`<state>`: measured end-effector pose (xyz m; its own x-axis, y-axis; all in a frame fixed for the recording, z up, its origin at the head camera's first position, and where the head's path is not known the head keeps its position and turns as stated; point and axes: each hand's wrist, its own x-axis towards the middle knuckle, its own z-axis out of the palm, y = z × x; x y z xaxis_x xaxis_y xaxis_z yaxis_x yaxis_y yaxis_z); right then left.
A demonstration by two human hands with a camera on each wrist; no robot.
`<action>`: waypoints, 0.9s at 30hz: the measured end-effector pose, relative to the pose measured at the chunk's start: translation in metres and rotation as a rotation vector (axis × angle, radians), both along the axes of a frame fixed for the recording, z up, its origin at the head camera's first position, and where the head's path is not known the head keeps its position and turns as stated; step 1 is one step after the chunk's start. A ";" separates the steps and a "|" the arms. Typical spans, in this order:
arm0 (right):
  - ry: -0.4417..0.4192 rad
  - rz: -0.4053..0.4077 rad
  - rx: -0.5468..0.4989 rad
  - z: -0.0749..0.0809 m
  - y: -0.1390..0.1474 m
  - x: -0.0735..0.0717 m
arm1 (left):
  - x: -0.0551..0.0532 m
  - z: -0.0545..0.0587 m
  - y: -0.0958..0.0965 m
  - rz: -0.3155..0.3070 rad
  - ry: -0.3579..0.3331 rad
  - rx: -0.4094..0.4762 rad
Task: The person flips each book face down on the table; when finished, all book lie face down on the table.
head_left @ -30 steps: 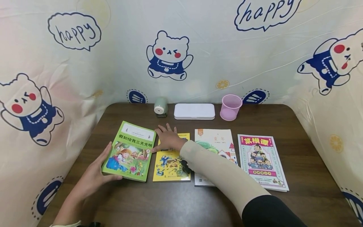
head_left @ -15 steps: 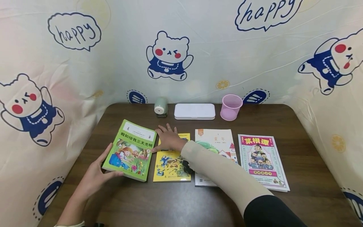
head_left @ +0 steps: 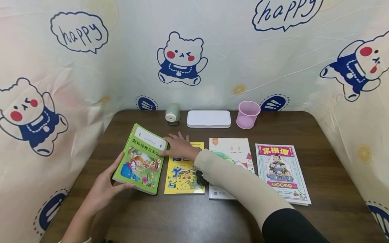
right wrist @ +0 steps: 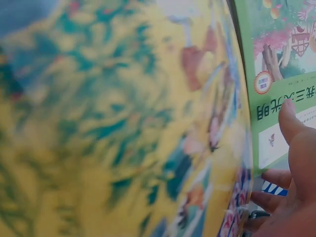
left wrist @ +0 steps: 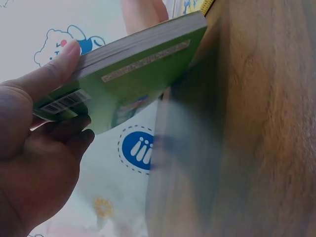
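A thick green paperback book (head_left: 141,165) lies tilted at the left of the table, its left side raised. My left hand (head_left: 104,182) grips its lower left corner. In the left wrist view the thumb lies along the page edges, and the fingers support the back cover near the barcode. My right hand (head_left: 181,148) reaches across a yellow book (head_left: 182,175) to the green book's upper right corner. The right wrist view has that thumb (right wrist: 290,121) on the front cover, with fingers past the edge beneath it. The yellow book fills most of that view, blurred.
Right of the yellow book lie a white book (head_left: 229,143), partly under the right sleeve, and a pink-and-white book (head_left: 281,168). Along the table's back edge stand a green pencil sharpener (head_left: 172,114), a white flat case (head_left: 208,118) and a pink cup (head_left: 247,116).
The green book has tilted further, its top left corner rising and shifting right. My left hand has moved slightly right with it. The right thumb has moved up onto the cover.
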<state>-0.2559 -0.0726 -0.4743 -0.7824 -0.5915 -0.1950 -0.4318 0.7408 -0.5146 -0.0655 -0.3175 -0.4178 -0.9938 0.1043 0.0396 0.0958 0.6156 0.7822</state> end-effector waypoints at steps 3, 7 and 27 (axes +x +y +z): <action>-0.011 0.014 -0.040 0.005 -0.002 -0.001 | -0.001 0.002 0.003 -0.027 0.039 -0.022; -0.038 0.047 -0.115 0.012 -0.006 -0.004 | -0.003 0.003 0.007 -0.066 0.083 -0.046; -0.155 0.078 -0.419 0.063 -0.014 -0.010 | -0.008 0.013 0.027 -0.166 0.168 -0.023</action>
<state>-0.2663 -0.0863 -0.4113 -0.7128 -0.7004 -0.0370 -0.3726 0.4227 -0.8261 -0.0739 -0.2904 -0.4044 -0.9425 0.2686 0.1987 0.3249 0.5981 0.7326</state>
